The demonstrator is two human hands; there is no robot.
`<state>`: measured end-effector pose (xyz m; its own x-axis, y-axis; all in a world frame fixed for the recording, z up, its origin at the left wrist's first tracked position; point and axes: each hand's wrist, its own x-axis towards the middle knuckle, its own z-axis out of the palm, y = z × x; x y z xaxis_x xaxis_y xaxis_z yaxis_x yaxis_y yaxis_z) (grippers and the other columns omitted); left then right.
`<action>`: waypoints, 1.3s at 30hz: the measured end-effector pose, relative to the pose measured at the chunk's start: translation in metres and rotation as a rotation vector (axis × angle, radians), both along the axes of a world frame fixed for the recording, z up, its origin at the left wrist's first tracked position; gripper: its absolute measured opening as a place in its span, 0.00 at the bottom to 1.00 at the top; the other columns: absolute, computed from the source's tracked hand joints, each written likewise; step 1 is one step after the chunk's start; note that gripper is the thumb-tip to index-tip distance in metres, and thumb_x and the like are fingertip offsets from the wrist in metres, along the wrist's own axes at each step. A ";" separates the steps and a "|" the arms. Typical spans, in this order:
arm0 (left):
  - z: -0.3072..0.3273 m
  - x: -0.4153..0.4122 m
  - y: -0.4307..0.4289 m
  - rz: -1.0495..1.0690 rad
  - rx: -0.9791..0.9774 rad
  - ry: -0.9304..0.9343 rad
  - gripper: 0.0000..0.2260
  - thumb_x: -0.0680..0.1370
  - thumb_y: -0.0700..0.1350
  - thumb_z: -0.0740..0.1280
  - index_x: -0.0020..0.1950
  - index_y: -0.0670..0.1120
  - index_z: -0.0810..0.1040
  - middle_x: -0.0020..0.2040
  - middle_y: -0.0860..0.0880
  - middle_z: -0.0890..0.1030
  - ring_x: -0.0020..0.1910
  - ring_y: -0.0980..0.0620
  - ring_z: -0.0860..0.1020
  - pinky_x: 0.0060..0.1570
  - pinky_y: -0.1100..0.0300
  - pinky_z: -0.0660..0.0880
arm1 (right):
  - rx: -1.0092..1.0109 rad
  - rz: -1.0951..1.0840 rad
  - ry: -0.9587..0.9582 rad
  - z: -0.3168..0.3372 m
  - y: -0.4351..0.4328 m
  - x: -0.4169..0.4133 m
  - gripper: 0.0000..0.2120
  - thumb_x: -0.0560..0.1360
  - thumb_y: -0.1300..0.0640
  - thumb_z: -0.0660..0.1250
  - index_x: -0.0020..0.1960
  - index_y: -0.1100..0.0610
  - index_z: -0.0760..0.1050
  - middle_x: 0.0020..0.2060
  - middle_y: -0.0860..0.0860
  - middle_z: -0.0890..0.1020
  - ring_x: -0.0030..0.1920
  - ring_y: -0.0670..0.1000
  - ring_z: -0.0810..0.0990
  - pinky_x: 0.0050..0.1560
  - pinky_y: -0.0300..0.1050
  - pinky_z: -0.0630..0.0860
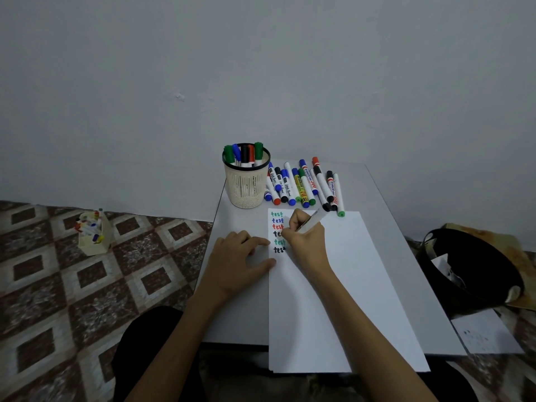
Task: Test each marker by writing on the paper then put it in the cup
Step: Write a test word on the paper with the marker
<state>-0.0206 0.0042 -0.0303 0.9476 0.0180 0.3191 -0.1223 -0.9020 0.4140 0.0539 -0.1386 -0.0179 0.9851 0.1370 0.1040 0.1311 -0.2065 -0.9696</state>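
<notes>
White marker (314, 220), pinched by the right hand (309, 242), slants up and rightward; the cup (246, 185) stands beyond and left of its fingers (291, 231).

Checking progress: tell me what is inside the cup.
The cup holds five capped markers: two green, blue, black, red. Their lower ends are mostly hidden by its wall.

Left hand (240, 256): palm down, fingers straight and spread, thumb angled out to the right. Right hand (307, 240): fingers and thumb curled in a writing grip round a marker (314, 219). Both forearms bare, extended forward, converging.
</notes>
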 end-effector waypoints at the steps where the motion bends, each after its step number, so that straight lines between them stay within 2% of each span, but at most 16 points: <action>1: 0.000 0.000 0.000 -0.002 -0.002 0.002 0.29 0.69 0.69 0.53 0.59 0.54 0.77 0.43 0.55 0.74 0.43 0.56 0.70 0.47 0.57 0.69 | 0.009 0.017 0.004 0.001 -0.001 0.000 0.15 0.72 0.71 0.67 0.34 0.56 0.66 0.34 0.58 0.76 0.38 0.55 0.80 0.40 0.44 0.79; 3: 0.000 0.000 0.000 -0.007 -0.006 -0.007 0.28 0.69 0.68 0.53 0.60 0.54 0.77 0.43 0.55 0.73 0.43 0.56 0.69 0.47 0.57 0.69 | 0.018 0.038 0.025 0.003 -0.002 0.000 0.16 0.71 0.72 0.67 0.34 0.57 0.66 0.31 0.51 0.74 0.34 0.48 0.78 0.36 0.38 0.76; 5: -0.001 0.000 0.000 -0.030 -0.045 -0.030 0.26 0.70 0.62 0.53 0.61 0.51 0.76 0.43 0.55 0.72 0.43 0.55 0.69 0.47 0.55 0.70 | 0.083 0.039 0.053 0.003 -0.004 0.001 0.15 0.72 0.71 0.67 0.35 0.58 0.65 0.30 0.50 0.75 0.34 0.48 0.80 0.34 0.37 0.76; 8: -0.004 -0.001 0.001 -0.080 -0.227 -0.098 0.23 0.73 0.51 0.50 0.62 0.46 0.74 0.45 0.52 0.74 0.45 0.52 0.72 0.49 0.51 0.72 | 0.390 0.045 0.106 0.004 -0.011 0.002 0.15 0.73 0.68 0.70 0.36 0.59 0.65 0.28 0.51 0.76 0.30 0.51 0.80 0.30 0.42 0.77; 10: -0.004 -0.003 0.001 -0.099 -0.340 -0.111 0.19 0.77 0.47 0.51 0.66 0.47 0.70 0.50 0.51 0.76 0.51 0.53 0.74 0.55 0.55 0.72 | 0.580 0.083 0.131 0.006 -0.016 0.003 0.14 0.72 0.66 0.72 0.36 0.59 0.67 0.27 0.54 0.74 0.26 0.51 0.74 0.30 0.42 0.75; 11: -0.002 -0.003 0.001 -0.104 -0.372 -0.107 0.18 0.78 0.45 0.53 0.68 0.48 0.68 0.54 0.52 0.75 0.54 0.56 0.73 0.57 0.60 0.71 | 0.640 0.113 0.139 0.007 -0.017 0.004 0.13 0.72 0.66 0.72 0.36 0.59 0.68 0.28 0.55 0.74 0.27 0.51 0.73 0.30 0.42 0.74; 13: 0.000 -0.003 0.003 -0.094 -0.425 -0.121 0.21 0.78 0.42 0.60 0.71 0.49 0.63 0.58 0.56 0.73 0.55 0.62 0.72 0.56 0.71 0.69 | 0.740 0.186 0.178 0.009 -0.019 0.004 0.08 0.72 0.68 0.70 0.39 0.60 0.73 0.34 0.58 0.78 0.33 0.54 0.78 0.36 0.43 0.79; 16: 0.003 -0.003 0.006 -0.015 -0.602 -0.118 0.25 0.73 0.39 0.70 0.67 0.49 0.67 0.53 0.59 0.76 0.51 0.64 0.76 0.50 0.73 0.72 | 0.835 0.293 0.270 0.008 -0.018 0.003 0.05 0.70 0.69 0.67 0.46 0.63 0.76 0.42 0.61 0.82 0.45 0.60 0.83 0.43 0.49 0.83; 18: 0.005 -0.004 0.007 0.021 -0.677 -0.128 0.20 0.71 0.38 0.72 0.60 0.51 0.72 0.48 0.58 0.78 0.48 0.63 0.78 0.48 0.71 0.74 | 0.814 0.324 0.288 0.008 -0.018 0.003 0.07 0.68 0.68 0.64 0.45 0.64 0.76 0.41 0.62 0.82 0.42 0.61 0.83 0.40 0.50 0.83; 20: 0.006 -0.005 0.007 0.030 -0.693 -0.158 0.17 0.70 0.37 0.72 0.53 0.54 0.74 0.48 0.58 0.79 0.47 0.63 0.78 0.47 0.68 0.75 | 0.781 0.329 0.273 0.009 -0.017 0.002 0.05 0.67 0.68 0.63 0.42 0.64 0.75 0.35 0.61 0.80 0.34 0.58 0.82 0.31 0.46 0.80; 22: 0.007 -0.006 0.008 0.029 -0.702 -0.174 0.14 0.71 0.38 0.72 0.51 0.54 0.76 0.48 0.58 0.80 0.48 0.62 0.78 0.48 0.67 0.74 | 0.752 0.331 0.255 0.009 -0.016 0.002 0.03 0.66 0.69 0.63 0.39 0.64 0.72 0.32 0.58 0.76 0.28 0.55 0.79 0.27 0.42 0.77; 24: 0.007 -0.007 0.009 0.025 -0.728 -0.175 0.12 0.72 0.38 0.71 0.50 0.53 0.77 0.49 0.56 0.81 0.49 0.62 0.78 0.49 0.69 0.74 | 0.719 0.328 0.244 0.008 -0.016 0.002 0.04 0.66 0.69 0.63 0.39 0.64 0.71 0.31 0.58 0.75 0.27 0.54 0.78 0.27 0.42 0.76; 33: 0.004 -0.005 0.011 -0.052 -0.695 -0.156 0.09 0.73 0.39 0.70 0.52 0.49 0.79 0.48 0.55 0.81 0.49 0.58 0.79 0.51 0.68 0.74 | 0.551 0.420 0.194 0.006 -0.015 -0.001 0.03 0.69 0.70 0.65 0.40 0.64 0.74 0.31 0.62 0.79 0.27 0.56 0.79 0.29 0.44 0.77; 36: 0.005 -0.006 0.012 -0.059 -0.735 -0.168 0.11 0.73 0.38 0.70 0.50 0.52 0.79 0.46 0.57 0.82 0.48 0.59 0.79 0.51 0.68 0.75 | 0.490 0.452 0.188 0.008 -0.015 -0.003 0.04 0.73 0.73 0.66 0.45 0.66 0.77 0.38 0.65 0.81 0.33 0.57 0.82 0.34 0.44 0.80; 39: 0.007 -0.008 0.011 -0.076 -0.763 -0.177 0.12 0.73 0.37 0.70 0.50 0.53 0.79 0.47 0.61 0.82 0.49 0.59 0.80 0.51 0.68 0.75 | 0.484 0.494 0.209 0.010 -0.016 -0.005 0.05 0.73 0.70 0.67 0.48 0.66 0.79 0.44 0.64 0.83 0.41 0.60 0.84 0.42 0.47 0.81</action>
<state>-0.0287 0.0155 -0.0229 0.8911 0.2301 0.3911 -0.2944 -0.3625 0.8842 0.0485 -0.1548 -0.0078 0.8259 0.5578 0.0823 -0.0999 0.2884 -0.9523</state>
